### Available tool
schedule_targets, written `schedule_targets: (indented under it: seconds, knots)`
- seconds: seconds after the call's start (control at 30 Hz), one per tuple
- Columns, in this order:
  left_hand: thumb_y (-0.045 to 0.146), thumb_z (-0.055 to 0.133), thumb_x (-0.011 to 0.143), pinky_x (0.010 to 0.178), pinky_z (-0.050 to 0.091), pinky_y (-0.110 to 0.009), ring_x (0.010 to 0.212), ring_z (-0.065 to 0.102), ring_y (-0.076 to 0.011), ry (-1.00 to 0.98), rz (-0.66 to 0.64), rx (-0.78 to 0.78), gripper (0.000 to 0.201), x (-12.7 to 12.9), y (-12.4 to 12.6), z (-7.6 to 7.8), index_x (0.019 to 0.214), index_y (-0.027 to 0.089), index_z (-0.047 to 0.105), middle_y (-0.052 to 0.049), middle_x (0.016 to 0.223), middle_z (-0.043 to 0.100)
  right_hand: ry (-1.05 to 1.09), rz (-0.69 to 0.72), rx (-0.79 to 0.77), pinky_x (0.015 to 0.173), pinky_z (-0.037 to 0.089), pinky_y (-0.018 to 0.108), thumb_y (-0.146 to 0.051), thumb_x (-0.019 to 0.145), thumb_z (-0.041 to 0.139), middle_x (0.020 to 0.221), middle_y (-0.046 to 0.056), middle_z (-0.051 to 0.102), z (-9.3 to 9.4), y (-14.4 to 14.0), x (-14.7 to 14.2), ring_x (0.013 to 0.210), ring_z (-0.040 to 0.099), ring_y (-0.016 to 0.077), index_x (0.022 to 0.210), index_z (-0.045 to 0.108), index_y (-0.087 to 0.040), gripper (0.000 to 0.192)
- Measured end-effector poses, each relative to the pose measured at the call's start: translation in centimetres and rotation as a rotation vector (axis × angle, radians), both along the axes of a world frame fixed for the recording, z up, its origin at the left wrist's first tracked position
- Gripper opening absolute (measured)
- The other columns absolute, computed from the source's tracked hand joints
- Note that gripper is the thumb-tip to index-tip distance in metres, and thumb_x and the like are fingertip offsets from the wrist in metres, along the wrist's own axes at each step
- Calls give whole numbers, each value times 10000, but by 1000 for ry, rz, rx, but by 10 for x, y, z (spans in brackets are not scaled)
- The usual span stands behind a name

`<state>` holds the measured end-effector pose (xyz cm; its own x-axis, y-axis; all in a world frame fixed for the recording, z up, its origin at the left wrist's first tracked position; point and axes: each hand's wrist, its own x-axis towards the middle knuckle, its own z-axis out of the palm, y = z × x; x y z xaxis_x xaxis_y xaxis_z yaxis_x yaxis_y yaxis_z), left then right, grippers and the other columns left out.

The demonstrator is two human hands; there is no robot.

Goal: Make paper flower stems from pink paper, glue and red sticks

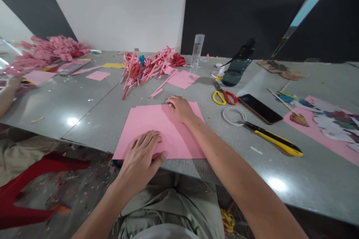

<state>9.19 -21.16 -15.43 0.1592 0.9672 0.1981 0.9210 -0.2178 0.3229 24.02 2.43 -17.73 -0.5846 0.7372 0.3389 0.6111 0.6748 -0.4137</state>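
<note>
The left hand (143, 155) lies palm down, fingers spread and flat, on the near part of a pink paper sheet (157, 127) low in the middle of the frame, close to the table's front edge. The right hand (178, 107) rests at the sheet's far edge, fingers curled and pressed down onto the paper, its forearm crossing the sheet's right side toward the lower right of the frame. The sheet lies flat on the grey table (92, 119), roughly square, so no clear long axis shows; its near edge runs along the table edge and its far corners point toward the top of the frame. Just beyond it, at upper centre, sits a heap of pink and red paper strips (148, 65). Right of the sheet lie scissors with yellow and red handles (224, 96), a white ring (234, 115), a yellow-and-black utility knife (273, 138) and a dark phone (260, 109). Another person's arm (7, 95) shows at the left edge.
</note>
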Motion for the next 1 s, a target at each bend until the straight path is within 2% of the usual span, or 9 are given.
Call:
schedule_targets:
  seconds: [0.3,0.6,0.83,1.0]
  knots:
    - [334,541,1021,1085,442,-472,1385,504,-278,-15,12,41,301,1,1,-3,1305,236,540,-94,1451,591,10,-2,-3,1016,478,393,-54,927,524,1197,102,746,-1,0,0,1140,634,260,1107,757,-199,328]
    - [307,549,1019,1085,441,-473,1366,514,-271,-13,-26,6,283,1,2,6,1289,239,503,-90,1434,578,12,-3,-9,1046,463,374,-45,934,521,1195,99,750,-1,0,0,1158,637,243,1117,757,-196,334]
    - [298,562,1011,1170,411,-482,1463,447,-279,-1,-36,42,312,-2,-8,-4,1306,212,511,-115,1526,532,9,-12,-17,1044,466,387,-72,941,508,1229,102,739,-2,1,-1,1160,628,249,1145,753,-182,337]
    - [361,527,1037,1217,373,-474,1521,383,-257,26,-59,34,411,-8,-16,-7,1410,192,484,-115,1590,489,7,-10,-18,1058,461,394,-64,923,508,1221,101,740,-1,0,-1,1158,628,243,1147,753,-191,356]
